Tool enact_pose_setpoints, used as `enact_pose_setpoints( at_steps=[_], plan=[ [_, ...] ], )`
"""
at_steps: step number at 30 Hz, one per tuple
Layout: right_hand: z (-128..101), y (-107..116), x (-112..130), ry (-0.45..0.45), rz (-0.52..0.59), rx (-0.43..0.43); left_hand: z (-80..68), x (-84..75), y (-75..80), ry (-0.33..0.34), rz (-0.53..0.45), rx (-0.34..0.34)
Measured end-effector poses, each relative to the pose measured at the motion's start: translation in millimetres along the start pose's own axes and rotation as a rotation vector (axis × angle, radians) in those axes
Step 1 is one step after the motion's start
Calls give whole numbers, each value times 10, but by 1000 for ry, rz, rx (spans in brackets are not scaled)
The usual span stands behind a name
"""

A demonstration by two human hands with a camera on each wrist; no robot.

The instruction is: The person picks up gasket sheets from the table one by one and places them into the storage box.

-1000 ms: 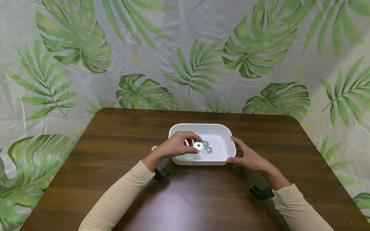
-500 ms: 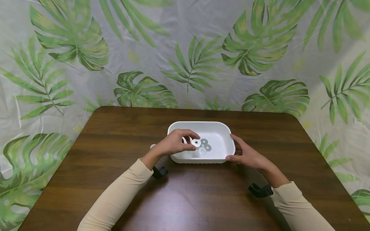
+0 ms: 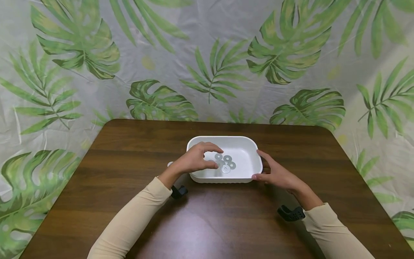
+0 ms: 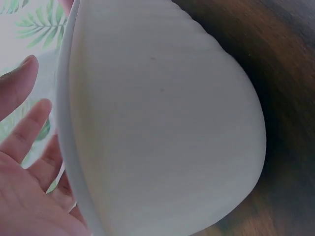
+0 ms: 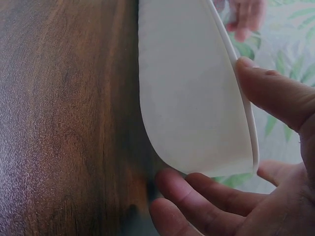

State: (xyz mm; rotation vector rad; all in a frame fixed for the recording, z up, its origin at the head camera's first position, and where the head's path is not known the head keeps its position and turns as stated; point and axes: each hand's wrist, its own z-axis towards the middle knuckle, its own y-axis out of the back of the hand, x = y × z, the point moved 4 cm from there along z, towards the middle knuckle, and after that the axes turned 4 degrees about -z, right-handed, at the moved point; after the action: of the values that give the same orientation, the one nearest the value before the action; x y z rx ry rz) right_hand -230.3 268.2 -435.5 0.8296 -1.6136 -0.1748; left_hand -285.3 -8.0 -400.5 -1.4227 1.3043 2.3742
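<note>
White plastic tub (image 3: 245, 172), mid-table toward the far edge, holding four metal washers (image 3: 225, 162). Left hand (image 3: 194, 161) hovers over its left rim, fingers loosely curled, empty; right hand (image 3: 277, 174), fingers relaxed, steadies the right wall. Advice: keep the tub braced and release washers low, inside the rim.

No readable text, labels, brands or numbers anywhere. White oval plastic tub (image 3: 245, 151): plain, unmarked in all three views. Round flat metal washers (image 3: 225, 162) inside it: no stamps legible. Dark brown wooden counter (image 3: 129, 158) and green leaf-print backdrop sheet (image 3: 207, 54): no writing.
</note>
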Motion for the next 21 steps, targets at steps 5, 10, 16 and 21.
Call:
enact_pose_setpoints(
  at_steps=[5,10,16,21],
  plan=[
    [-1,1,1,-16,-8,3,-50,16,142,10,17,-65],
    [1,7,7,-21,-5,0,-237,64,413,93,-23,-162],
    [-1,5,2,-18,-2,-3,-547,261,691,192,-79,-242],
    [5,0,-9,-18,0,0,-807,422,794,262,-110,-252]
  ],
)
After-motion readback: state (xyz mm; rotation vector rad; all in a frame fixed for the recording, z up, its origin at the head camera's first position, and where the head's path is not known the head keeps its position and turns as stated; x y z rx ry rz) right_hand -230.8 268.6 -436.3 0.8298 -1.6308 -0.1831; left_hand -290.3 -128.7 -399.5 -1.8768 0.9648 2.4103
